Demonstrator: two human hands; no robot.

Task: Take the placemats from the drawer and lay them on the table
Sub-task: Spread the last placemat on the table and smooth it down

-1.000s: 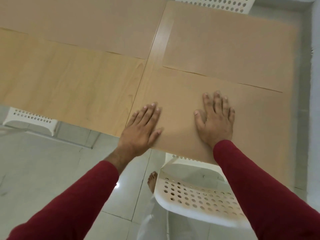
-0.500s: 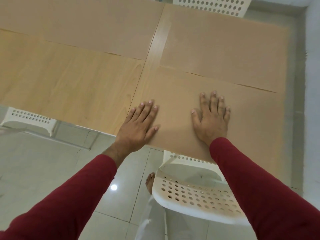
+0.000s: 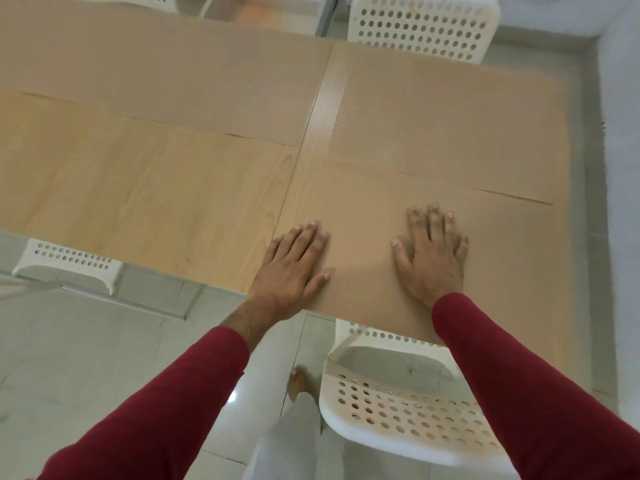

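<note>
Three tan placemats lie flat on the light wooden table [image 3: 145,199]. The near right placemat [image 3: 363,216] reaches the table's front edge. My left hand [image 3: 291,271] rests flat, fingers spread, on its left part. My right hand [image 3: 429,258] presses flat on its middle. A second placemat [image 3: 450,129] lies behind it at the far right, and a third [image 3: 166,81] covers the far left. Neither hand grips anything. The drawer is not in view.
A white perforated chair [image 3: 408,417] stands below the table's front edge under my right arm. Another white chair [image 3: 422,29] is at the far side, and a third [image 3: 65,261] at the left. My bare foot [image 3: 299,382] is on the tiled floor.
Both hands stay flat on the near right placemat, shifted slightly back towards the front edge. The view has tilted a little, showing more of the far chair.
</note>
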